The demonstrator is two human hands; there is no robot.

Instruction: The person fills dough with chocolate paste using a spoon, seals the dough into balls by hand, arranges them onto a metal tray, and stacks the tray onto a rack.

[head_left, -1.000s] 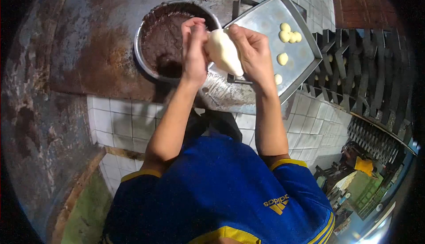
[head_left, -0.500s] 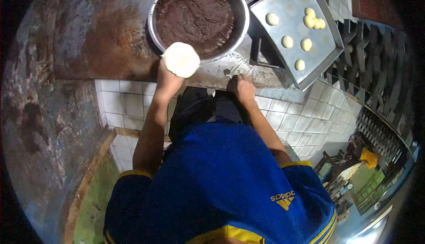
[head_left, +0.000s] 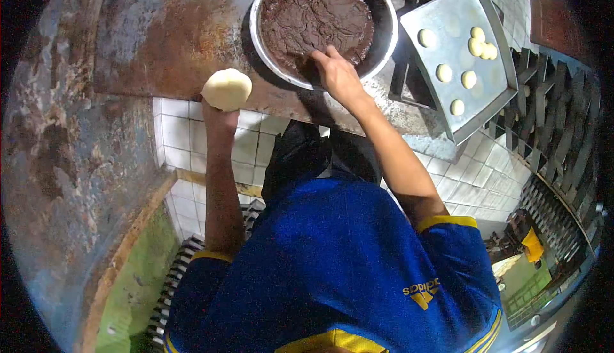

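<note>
On my left hand lies a flat, pale disc of dough, held just off the front edge of the counter. The dough covers most of that hand's fingers. My right hand reaches over the near rim of a large metal bowl, its fingers pinched together at the thick, dark brown filling. They are closed on a small spoon, which is hidden by the hand and the filling.
A metal baking tray with several pale dough balls rests at an angle on a dark metal stand to the right. The worn counter stretches left. White tiles line its front below the edge.
My right hand has gone from the counter's edge, where the spoon was at its fingers, up into the bowl. My left hand has drawn the dough disc left, away from the bowl.
</note>
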